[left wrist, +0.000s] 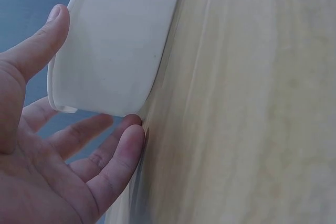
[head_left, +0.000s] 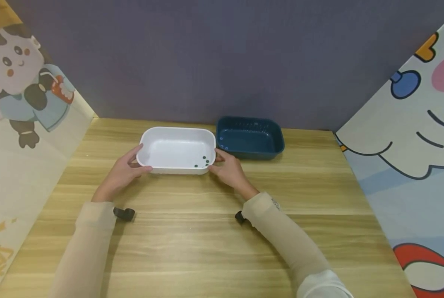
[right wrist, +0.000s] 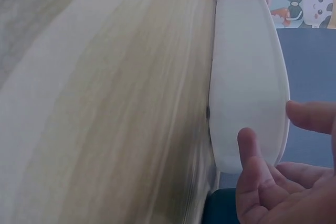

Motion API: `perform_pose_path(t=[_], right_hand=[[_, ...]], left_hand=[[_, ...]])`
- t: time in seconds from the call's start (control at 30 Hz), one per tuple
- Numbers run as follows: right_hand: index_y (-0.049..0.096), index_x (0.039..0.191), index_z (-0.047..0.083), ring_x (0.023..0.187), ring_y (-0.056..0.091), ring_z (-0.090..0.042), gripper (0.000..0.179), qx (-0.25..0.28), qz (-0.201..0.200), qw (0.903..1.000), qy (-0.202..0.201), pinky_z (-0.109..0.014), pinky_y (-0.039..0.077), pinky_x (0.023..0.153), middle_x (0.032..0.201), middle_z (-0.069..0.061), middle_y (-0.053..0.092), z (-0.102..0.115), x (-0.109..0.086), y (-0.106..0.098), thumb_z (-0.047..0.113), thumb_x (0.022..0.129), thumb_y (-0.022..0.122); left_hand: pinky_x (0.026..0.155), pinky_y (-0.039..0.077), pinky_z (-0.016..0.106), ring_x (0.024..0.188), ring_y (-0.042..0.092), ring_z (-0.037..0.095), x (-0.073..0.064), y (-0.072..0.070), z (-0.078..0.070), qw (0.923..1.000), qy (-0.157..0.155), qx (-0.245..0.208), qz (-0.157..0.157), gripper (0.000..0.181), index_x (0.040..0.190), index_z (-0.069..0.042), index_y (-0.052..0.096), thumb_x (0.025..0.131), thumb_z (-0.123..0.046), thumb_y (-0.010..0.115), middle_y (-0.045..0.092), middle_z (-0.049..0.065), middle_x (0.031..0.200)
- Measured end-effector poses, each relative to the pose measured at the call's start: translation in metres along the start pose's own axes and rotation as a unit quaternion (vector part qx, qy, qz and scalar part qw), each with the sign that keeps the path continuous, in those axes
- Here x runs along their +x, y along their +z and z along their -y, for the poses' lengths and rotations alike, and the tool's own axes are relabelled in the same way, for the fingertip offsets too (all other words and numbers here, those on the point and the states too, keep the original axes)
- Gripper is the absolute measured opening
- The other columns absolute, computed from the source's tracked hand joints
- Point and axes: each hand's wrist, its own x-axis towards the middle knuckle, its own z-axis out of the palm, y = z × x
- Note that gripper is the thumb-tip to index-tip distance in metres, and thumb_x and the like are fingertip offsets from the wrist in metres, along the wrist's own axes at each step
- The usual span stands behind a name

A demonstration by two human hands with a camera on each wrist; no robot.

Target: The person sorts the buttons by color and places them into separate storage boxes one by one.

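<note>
A white rectangular basin point(head_left: 169, 153) with rounded corners stands toward the back of the table, a few small dark green dots in its near right corner. At its left end, my left hand point(head_left: 123, 171) holds it with the thumb at the near wall and fingers about the end. My right hand point(head_left: 230, 169) grips the opposite end, thumb at the near corner and fingers by the right side. In the left wrist view, fingertips lie low against the white wall, close to the tabletop. A dark teal basket point(head_left: 251, 155) sits right beside the basin, behind my right hand.
The wood-grain table point(head_left: 192, 240) runs back to a grey-blue partition point(head_left: 214, 62). Cartoon-printed panels flank it at the left point(head_left: 24, 136) and right point(head_left: 400, 145). Small black devices point(head_left: 124, 214) sit at both wrists.
</note>
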Motion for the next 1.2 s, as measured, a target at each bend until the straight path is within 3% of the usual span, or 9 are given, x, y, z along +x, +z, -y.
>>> perform_pose_path(t=[0.27,0.43,0.7,0.9,1.03,1.2], right_hand=[[0.050,0.148,0.005,0.116,0.063,-0.027,0.068,0.009,-0.009,0.9999,-0.008,-0.046,0.045,0.105,0.120,-0.015,0.070,0.004,0.003,0.002,0.020,0.088,0.079],[0.051,0.147,0.006,0.116,0.063,-0.025,0.069,-0.002,-0.020,0.9997,-0.010,-0.045,0.045,0.104,0.117,-0.012,0.071,0.001,0.008,0.004,0.025,0.088,0.080],[0.052,0.147,0.006,0.120,0.061,-0.026,0.067,-0.007,-0.029,0.9995,-0.008,-0.047,0.044,0.106,0.118,-0.013,0.071,0.001,0.013,0.006,0.025,0.088,0.080],[0.054,0.145,0.006,0.096,0.064,-0.022,0.066,-0.026,-0.038,0.9989,-0.006,-0.039,0.052,0.088,0.095,-0.006,0.069,0.004,0.014,0.004,0.026,0.088,0.081],[0.056,0.143,0.005,0.078,0.058,-0.019,0.064,-0.044,-0.045,0.9979,-0.011,-0.033,0.049,0.073,0.083,-0.003,0.063,0.006,0.015,0.003,0.026,0.088,0.081],[0.059,0.140,0.004,0.068,0.056,-0.016,0.062,-0.061,-0.051,0.9968,-0.015,-0.028,0.046,0.063,0.076,-0.002,0.062,0.007,0.017,0.004,0.027,0.088,0.081]], left_hand=[[0.081,0.052,0.017,0.134,0.046,0.042,0.007,-0.003,0.000,1.0000,-0.007,0.003,0.003,0.098,0.163,-0.024,0.014,0.090,-0.033,0.078,0.021,0.020,0.164],[0.081,0.053,0.018,0.130,0.050,0.041,0.011,-0.004,0.000,1.0000,-0.005,-0.005,0.000,0.097,0.163,-0.023,0.015,0.090,-0.031,0.079,0.027,0.021,0.161],[0.081,0.054,0.021,0.136,0.043,0.043,0.018,-0.006,0.001,0.9999,-0.005,-0.010,0.007,0.098,0.164,-0.022,0.014,0.091,-0.031,0.078,0.018,0.020,0.165],[0.079,0.054,0.020,0.134,0.045,0.043,0.024,-0.007,0.002,0.9999,0.002,-0.011,0.008,0.097,0.163,-0.019,0.014,0.091,-0.029,0.078,0.015,0.019,0.166],[0.077,0.054,0.022,0.130,0.049,0.040,0.026,-0.008,0.000,0.9999,0.002,-0.009,0.007,0.098,0.163,-0.019,0.014,0.090,-0.030,0.079,0.020,0.020,0.164],[0.080,0.055,0.026,0.130,0.049,0.040,0.028,-0.008,-0.001,0.9999,-0.002,-0.008,0.008,0.097,0.163,-0.018,0.014,0.091,-0.027,0.078,0.023,0.022,0.162]])
